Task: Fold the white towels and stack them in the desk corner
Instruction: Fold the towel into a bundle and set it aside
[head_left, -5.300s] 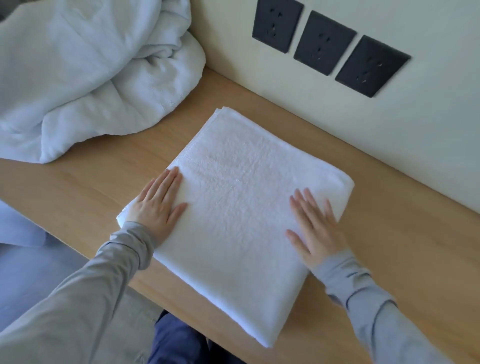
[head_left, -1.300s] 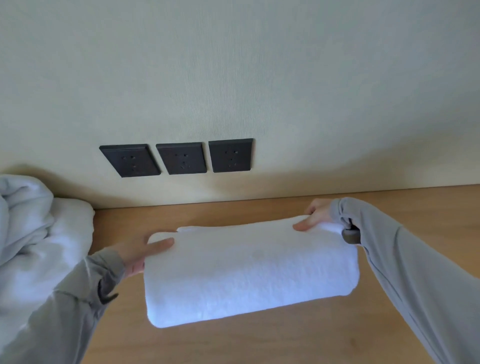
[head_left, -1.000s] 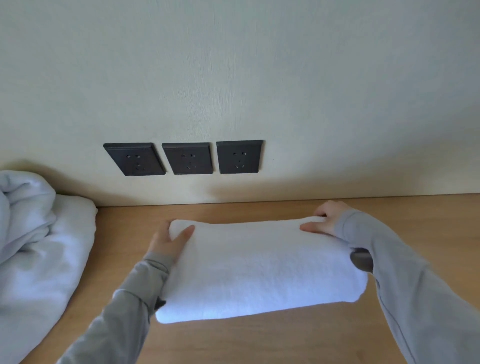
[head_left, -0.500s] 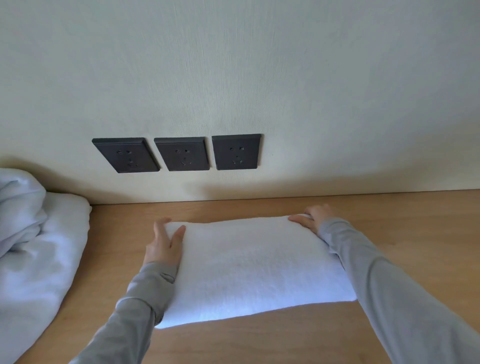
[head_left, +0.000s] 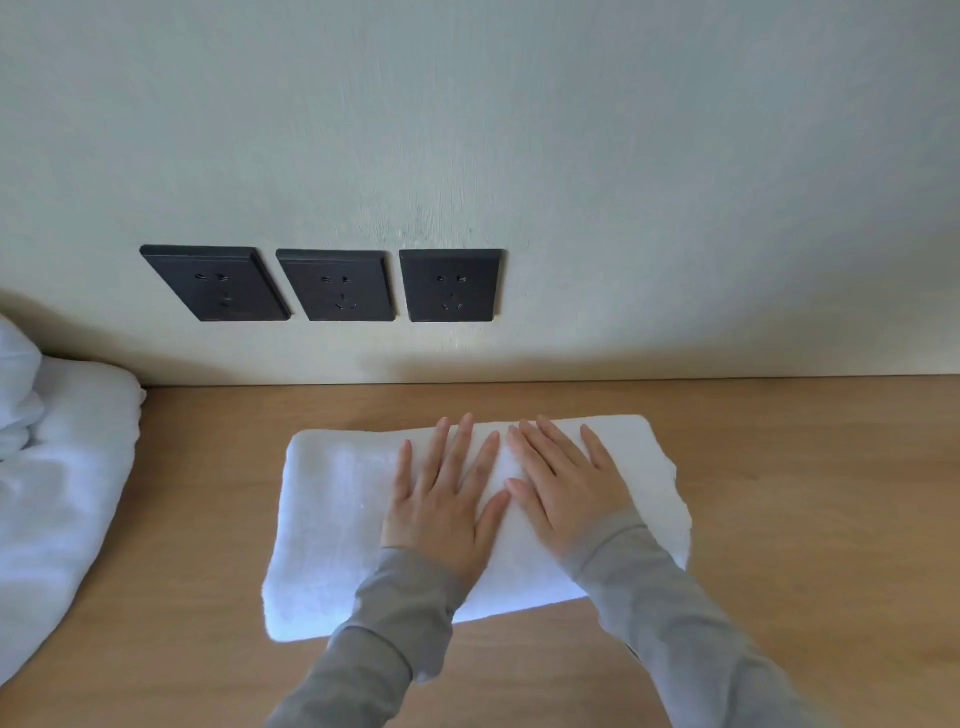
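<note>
Wooden desk (head_left: 789, 525), wall (head_left: 571, 130), 3 sockets (head_left: 340, 286).

A soft terry-cloth towel (head_left: 332, 499) lies on the smooth matt wooden desk (head_left: 779, 519), below matt dark plastic sockets (head_left: 343, 285).

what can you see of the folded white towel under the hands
The folded towel is white, thick terry cloth by its look, folded into a plump rectangle with rounded edges. It lies flat on the wooden desk, long side roughly along the wall, bare wood between. The left hand and right hand press flat on its top, side by side, fingers straight. It lies apart from the loose white pile at the left.
</note>
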